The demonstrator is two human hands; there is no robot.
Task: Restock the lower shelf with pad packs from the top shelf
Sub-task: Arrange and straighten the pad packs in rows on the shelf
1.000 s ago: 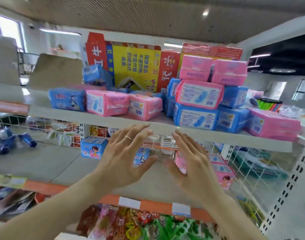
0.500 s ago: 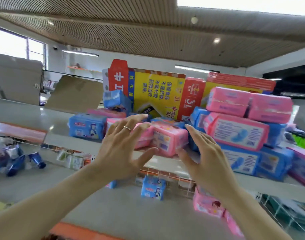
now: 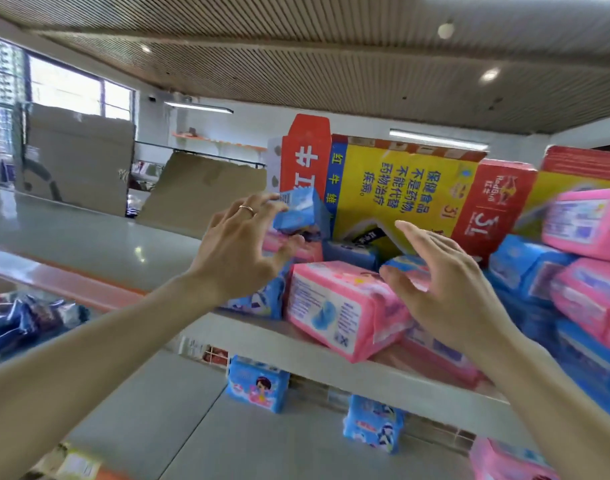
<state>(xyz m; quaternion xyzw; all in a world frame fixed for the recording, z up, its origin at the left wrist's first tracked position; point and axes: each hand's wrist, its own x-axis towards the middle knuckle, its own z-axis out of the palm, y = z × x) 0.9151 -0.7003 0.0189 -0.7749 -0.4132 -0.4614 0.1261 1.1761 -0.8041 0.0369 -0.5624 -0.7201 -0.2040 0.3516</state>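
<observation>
Left hand [image 3: 239,252], right hand [image 3: 447,289], splayed

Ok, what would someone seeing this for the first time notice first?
The big yellow-and-red cardboard carton stands out at the back of the grey top shelf. In front, the left hand and right hand reach up, both open and spread, the left beside a small tilted blue plastic pad pack, the right over a large pink plastic-wrapped pad pack at the shelf's front edge.

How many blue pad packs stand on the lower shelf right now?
2: one blue pack below the left hand, the other blue pack to its right. The top shelf may hide more.
</observation>
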